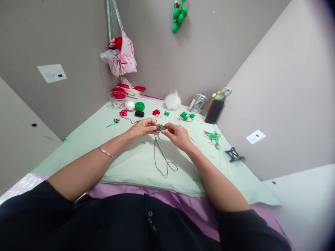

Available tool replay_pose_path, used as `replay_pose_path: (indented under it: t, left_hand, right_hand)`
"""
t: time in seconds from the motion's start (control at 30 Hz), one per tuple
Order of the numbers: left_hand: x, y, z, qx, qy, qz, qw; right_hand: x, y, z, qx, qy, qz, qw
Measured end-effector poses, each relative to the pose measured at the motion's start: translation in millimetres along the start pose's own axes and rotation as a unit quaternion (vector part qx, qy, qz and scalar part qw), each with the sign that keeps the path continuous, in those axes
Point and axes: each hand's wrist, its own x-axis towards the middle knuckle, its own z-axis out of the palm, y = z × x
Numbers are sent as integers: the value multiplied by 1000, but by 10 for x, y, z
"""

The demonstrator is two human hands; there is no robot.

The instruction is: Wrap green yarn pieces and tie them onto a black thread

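In the middle of the table, my left hand [143, 127] is closed, pinching a small green and red crochet piece [158, 128] between thumb and fingers. My right hand [179, 135] is closed round a small dark metal tool [163, 127] that looks like thread snips, its front end against the crochet piece. Fingers hide part of both. A dark thread [155, 153] hangs from the piece and loops on the pale green cloth. Just beyond my hands lie a red yarn piece [156, 112] and a small green crochet piece [166, 113].
A black thread spool [139, 114], green yarn ball [139, 106] and plastic tub [117, 100] stand at back left. White stuffing [173, 100], a pen cup [199, 104] and a phone [214, 111] are behind. Green scraps [213, 138] and a black stand [235, 154] lie right.
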Motion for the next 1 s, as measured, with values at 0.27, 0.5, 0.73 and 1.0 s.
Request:
replay_pose_path:
  t: [0.27,0.5,0.73,1.0]
  left_hand:
    - [-5,5,10,-1,14,-8,1000]
    - [-2,-16,6,-2,24,-9,1000]
    - [-10,-10,6,6,14,-16,1000]
    - [-7,-12,-13,1,19,-12,1000]
  right_hand:
    - [-44,-9,15,-61,45,-44,996]
    - [-50,1,37,-95,51,-58,993]
    - [-50,-21,-18,-80,32,-44,995]
    - [-37,-22,-23,-46,17,-25,998]
